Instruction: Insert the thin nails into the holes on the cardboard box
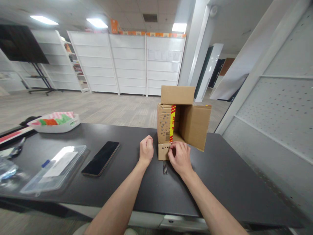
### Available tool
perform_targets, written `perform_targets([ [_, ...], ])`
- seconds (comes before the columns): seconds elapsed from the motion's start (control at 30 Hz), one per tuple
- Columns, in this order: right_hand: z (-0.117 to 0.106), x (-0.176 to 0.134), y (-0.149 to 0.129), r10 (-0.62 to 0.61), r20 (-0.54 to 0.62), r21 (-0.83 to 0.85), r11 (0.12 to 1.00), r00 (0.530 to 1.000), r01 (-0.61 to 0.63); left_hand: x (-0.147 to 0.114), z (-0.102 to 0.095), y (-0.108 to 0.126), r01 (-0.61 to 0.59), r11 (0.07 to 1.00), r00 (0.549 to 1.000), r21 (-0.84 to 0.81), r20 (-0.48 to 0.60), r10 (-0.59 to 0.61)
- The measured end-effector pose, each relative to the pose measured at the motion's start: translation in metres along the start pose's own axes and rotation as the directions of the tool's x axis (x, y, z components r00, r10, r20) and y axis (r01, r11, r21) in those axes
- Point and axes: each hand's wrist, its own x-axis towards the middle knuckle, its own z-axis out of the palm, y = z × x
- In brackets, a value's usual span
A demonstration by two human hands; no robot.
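Observation:
A cardboard box (186, 122) stands on the black table with its opening towards me and its flaps spread. Several small grey, round-headed pieces dot its left flap (164, 120), beside yellow and red tape. The bottom flap (163, 156) has a row of small dark holes. My right hand (180, 156) is at that flap, thumb and forefinger pinched at the end of the row; what is between them is hidden. My left hand (146, 150) is closed in a fist left of the box, its contents out of sight. Thin metal rods (165, 167) lie just in front of the flap.
A black phone (101, 159) and a clear plastic case (55, 169) with a white paper lie to the left. Farther back is a white basket (57, 126) with coloured cloth. A perforated panel (281, 104) borders the right; white shelves (128, 65) stand behind.

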Motion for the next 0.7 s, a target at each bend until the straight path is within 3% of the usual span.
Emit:
perform_targets([
  [0.7,-0.0017,0.0015,-0.0014,-0.014,-0.023,0.016,1.0,1.0,0.015,-0.0005,-0.0012,0.0019,0.016,1.0,1.0,-0.003,0.003,-0.016],
])
